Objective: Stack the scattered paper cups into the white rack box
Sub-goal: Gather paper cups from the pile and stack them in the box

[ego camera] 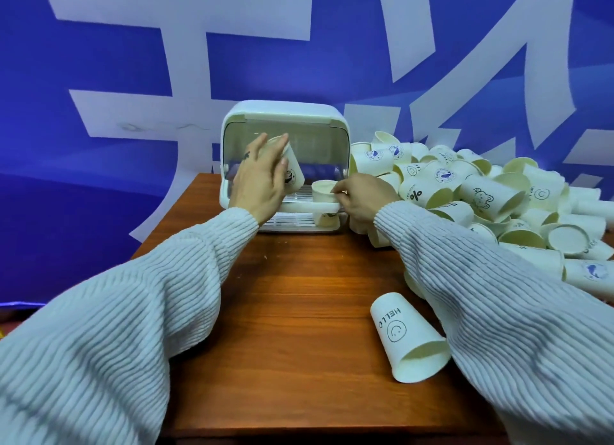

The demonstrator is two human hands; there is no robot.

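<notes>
A white rack box (pixel 282 119) with a grey translucent front is seen at the centre of the frame, on a reddish-brown wood-grain table (pixel 299 295). The heap of paper cups (pixel 481 195) at the right is cream-white, printed with dark blue and black motifs. On the lone cup (pixel 403 338) at the lower right, "HELLO" and a smiley are printed in black. Pale grey ribbed sleeves (pixel 116 311) fill the lower corners. The backdrop (pixel 99 62) is deep blue with broad white strokes.

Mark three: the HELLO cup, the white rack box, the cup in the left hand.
HELLO cup (pixel 403 336), head view, on its printed side wall.
White rack box (pixel 282 110), head view, on its top shell.
Cup in left hand (pixel 294 172), head view, on its side wall.
</notes>
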